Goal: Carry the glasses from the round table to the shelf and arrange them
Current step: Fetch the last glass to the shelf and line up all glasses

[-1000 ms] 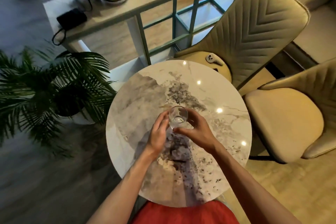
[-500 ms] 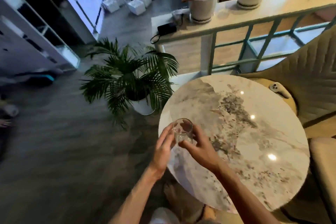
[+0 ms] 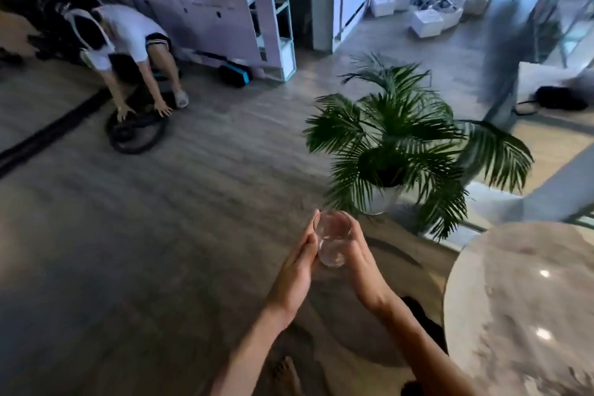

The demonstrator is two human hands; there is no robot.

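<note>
Glass [image 3: 331, 241] at lower centre of frame, over the floor, clear of the table [image 3: 520, 305] at lower right. Left hand [image 3: 297, 270] and right hand [image 3: 361, 267] press it between nearly straight fingers. Shelf [image 3: 278, 10] top centre; palm [image 3: 395, 145] right of centre.

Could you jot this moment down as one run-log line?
stage: carrying | glass: between left hand and right hand | round table: at right

Potted palm [image 3: 397, 141] in white pot, mid-right on wood floor [image 3: 193, 202]. Another person [image 3: 128, 42] crouched far left, hands on a dark hoop-like obj [image 3: 135, 132]. White boxes [image 3: 430, 10] far back by window.
</note>
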